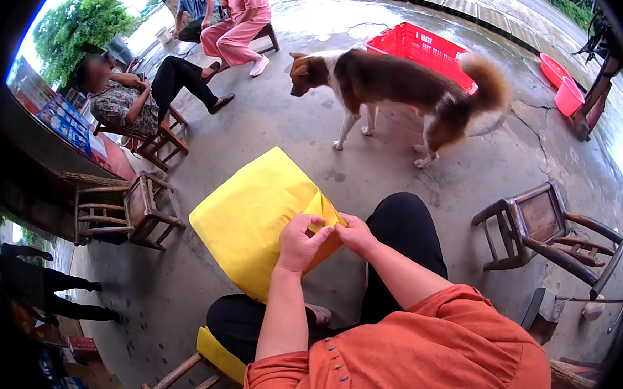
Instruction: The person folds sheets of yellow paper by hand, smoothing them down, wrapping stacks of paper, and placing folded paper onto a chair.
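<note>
Before the seated person (423, 351), as seen from the head view, a yellow sheet (249, 216) was held up by a folded corner. The fold was pinched between the fingers of the left hand (298, 244) and clamped by those of the right hand (355, 234), just beside. Beyond it, a dog (396, 85) was seen on the floor (265, 131), near a red crate (424, 48). Wooden chairs (539, 212) were placed to either side.

I see a brown-and-white furry dog (397, 82); just beyond it, a red perforated plastic crate (434, 48); past the dog's bushy tail (491, 84), a pink plastic bucket (568, 97).
</note>
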`<state>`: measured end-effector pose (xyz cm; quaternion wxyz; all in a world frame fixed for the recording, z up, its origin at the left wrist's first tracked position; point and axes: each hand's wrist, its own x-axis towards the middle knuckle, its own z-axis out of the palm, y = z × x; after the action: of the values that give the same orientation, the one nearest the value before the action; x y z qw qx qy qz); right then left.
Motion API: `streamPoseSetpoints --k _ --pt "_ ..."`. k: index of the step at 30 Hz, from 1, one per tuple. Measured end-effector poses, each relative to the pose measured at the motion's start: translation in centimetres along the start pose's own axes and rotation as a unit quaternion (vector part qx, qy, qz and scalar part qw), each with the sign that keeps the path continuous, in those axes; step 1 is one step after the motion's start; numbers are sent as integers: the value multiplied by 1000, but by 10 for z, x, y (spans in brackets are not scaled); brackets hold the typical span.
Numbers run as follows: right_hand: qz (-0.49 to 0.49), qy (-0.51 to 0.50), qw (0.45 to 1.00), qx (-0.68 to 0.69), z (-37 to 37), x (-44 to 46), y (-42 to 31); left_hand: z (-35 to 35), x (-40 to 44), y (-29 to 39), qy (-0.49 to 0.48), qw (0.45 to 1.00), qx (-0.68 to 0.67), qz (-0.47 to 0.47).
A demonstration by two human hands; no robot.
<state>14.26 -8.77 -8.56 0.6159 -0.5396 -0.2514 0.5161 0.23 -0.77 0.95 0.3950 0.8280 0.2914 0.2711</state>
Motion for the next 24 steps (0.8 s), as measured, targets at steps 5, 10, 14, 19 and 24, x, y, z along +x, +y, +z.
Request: streamPoseSetpoints --k 5,10,14,19,24 --pt "2 5 1000 -17 -1 2 3 1 0 -4 2 1000 1 6" --pt "4 7 1000 -17 0 -1 -3 2 0 -7 14 1000 -4 22" --pt "5 3 1000 -18 0 -3 -6 2 0 -6 14 1000 -9 18" --pt "4 1 1000 -19 -1 -2 -2 2 -1 -8 5 1000 -13 21" --pt "5 1 1000 -12 2 -5 -11 0 -2 -5 2 999 -20 27"
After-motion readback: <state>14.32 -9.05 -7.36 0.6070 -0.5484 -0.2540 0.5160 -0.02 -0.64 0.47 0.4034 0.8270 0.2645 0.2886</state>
